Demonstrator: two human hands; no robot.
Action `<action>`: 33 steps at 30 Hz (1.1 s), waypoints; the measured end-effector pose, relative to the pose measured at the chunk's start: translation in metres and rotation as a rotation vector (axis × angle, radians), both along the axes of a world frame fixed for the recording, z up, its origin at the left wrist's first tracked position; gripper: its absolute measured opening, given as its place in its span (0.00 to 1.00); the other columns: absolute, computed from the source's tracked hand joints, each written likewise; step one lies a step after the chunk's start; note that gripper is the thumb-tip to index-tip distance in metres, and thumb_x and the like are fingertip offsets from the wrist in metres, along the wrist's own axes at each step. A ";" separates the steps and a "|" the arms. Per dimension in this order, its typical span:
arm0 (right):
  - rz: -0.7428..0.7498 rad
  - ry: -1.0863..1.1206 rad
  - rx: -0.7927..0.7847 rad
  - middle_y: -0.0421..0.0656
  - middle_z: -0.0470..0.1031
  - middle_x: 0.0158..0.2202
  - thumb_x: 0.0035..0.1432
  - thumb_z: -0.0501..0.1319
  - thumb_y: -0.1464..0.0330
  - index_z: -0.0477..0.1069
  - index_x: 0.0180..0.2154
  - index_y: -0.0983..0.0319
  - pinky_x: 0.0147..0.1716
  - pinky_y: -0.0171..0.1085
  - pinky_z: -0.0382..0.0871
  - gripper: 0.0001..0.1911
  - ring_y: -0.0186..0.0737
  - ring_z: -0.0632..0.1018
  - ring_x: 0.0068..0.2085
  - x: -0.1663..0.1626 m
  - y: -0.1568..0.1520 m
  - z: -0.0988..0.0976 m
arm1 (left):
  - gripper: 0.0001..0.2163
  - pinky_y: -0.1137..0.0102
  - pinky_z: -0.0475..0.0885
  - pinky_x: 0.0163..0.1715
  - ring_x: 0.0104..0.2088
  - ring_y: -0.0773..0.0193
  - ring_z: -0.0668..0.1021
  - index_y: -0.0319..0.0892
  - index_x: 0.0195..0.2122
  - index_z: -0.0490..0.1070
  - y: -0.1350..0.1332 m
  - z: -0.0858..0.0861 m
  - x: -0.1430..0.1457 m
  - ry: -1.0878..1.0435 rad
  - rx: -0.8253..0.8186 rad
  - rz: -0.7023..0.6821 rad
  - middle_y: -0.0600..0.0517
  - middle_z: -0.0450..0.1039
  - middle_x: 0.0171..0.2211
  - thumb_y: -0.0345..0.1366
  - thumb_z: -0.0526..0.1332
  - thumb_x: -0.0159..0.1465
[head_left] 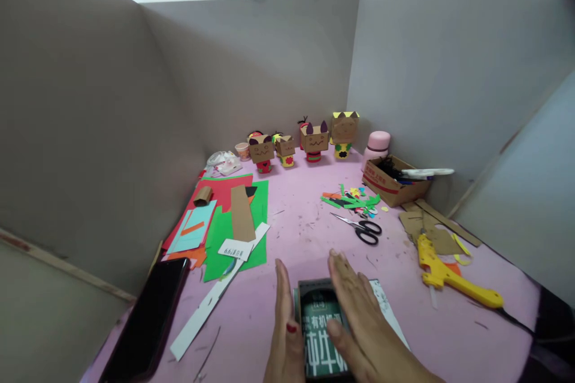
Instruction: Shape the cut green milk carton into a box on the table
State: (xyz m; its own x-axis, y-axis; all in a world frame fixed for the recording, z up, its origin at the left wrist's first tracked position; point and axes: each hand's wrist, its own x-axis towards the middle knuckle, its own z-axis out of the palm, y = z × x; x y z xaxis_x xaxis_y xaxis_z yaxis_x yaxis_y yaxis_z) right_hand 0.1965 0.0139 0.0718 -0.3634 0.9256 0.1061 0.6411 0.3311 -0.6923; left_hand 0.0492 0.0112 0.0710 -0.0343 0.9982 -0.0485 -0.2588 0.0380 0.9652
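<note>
both hands low at the frame's bottom edge, fingers straight and together, pointing away from the body. the left hand [284, 326] stands on edge, palm facing right, thumbnail painted red. the right hand [359, 317] lies flat, palm down, thumb tucked toward the left, forearm angling in from lower right.

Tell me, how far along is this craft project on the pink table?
Four cardboard box figures already stand finished at the back wall. In hand now is a dark green printed carton: the left hand presses its side and the right hand lies flat on top. The carton looks uncut and undecorated; scissors, yellow glue gun and coloured paper sheets lie untouched.
</note>
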 end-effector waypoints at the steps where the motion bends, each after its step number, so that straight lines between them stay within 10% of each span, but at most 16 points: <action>1: 0.069 -0.093 -0.024 0.46 0.25 0.67 0.64 0.42 0.50 0.24 0.64 0.59 0.60 0.65 0.32 0.38 0.53 0.33 0.66 -0.004 0.005 0.008 | 0.44 0.65 0.32 0.64 0.67 0.59 0.40 0.49 0.66 0.43 0.002 0.002 0.001 -0.005 -0.003 0.012 0.58 0.37 0.68 0.67 0.52 0.54; 12: 0.215 -0.307 -0.175 0.55 0.35 0.67 0.60 0.49 0.58 0.40 0.64 0.72 0.60 0.64 0.31 0.38 0.58 0.38 0.66 -0.036 0.019 0.030 | 0.36 0.66 0.42 0.64 0.66 0.59 0.47 0.48 0.63 0.55 -0.001 -0.061 0.002 -0.168 -0.179 0.160 0.53 0.45 0.67 0.64 0.45 0.60; 20: -0.284 0.439 -0.338 0.40 0.42 0.69 0.62 0.36 0.46 0.42 0.66 0.60 0.65 0.51 0.37 0.38 0.39 0.45 0.68 0.008 0.017 -0.001 | 0.38 0.69 0.57 0.60 0.66 0.58 0.51 0.53 0.63 0.53 -0.001 -0.050 0.009 -0.218 0.068 0.026 0.56 0.47 0.67 0.66 0.51 0.55; 33: -0.250 0.548 -0.442 0.37 0.41 0.69 0.58 0.39 0.42 0.41 0.66 0.56 0.65 0.50 0.36 0.41 0.39 0.43 0.68 -0.003 0.008 -0.028 | 0.30 0.63 0.59 0.59 0.60 0.54 0.63 0.47 0.58 0.64 -0.001 -0.043 0.013 -0.032 0.055 0.126 0.48 0.63 0.60 0.59 0.50 0.62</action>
State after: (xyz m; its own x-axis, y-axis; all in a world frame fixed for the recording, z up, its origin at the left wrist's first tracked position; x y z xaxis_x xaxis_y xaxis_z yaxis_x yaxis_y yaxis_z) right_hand 0.1937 0.0220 0.0433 -0.1389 0.9721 -0.1891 0.1860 -0.1620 -0.9691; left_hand 0.0625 0.0101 0.0284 -0.1587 0.9873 0.0029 -0.2892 -0.0493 0.9560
